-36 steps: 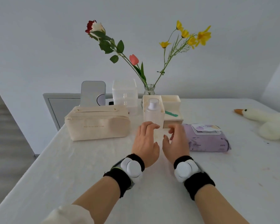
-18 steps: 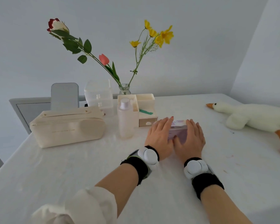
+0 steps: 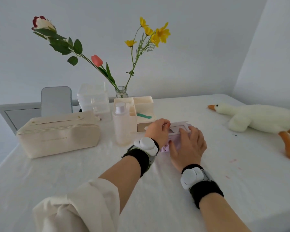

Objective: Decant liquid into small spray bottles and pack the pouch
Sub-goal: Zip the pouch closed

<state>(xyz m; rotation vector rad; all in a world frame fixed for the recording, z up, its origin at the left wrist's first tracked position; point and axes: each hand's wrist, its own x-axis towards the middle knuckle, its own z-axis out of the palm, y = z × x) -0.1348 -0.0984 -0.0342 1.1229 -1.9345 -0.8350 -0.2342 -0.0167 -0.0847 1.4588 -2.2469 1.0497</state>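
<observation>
Wipes pack (image 3: 172,139) is lying under both hands, left hand (image 3: 157,131) pinching its white flap (image 3: 178,125) up with curled fingers, right hand (image 3: 189,144) pressing flat with fingers spread, and a sharp tug is, I judge, risking knocking the tall bottle (image 3: 122,126) standing just left of those knuckles.

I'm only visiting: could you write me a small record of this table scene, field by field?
Left hand: fingers curled, pinching the raised lid of the wipes pack
Right hand: rests on top of the wipes pack
Bottle: tall, capped, upright, left of the hands
Pouch: cream, looks closed, far left
Organizer: cream, behind the bottle
Vase: glass, holds flowers, at the back
Toy goose: lying at the right
Table: white covering
</observation>
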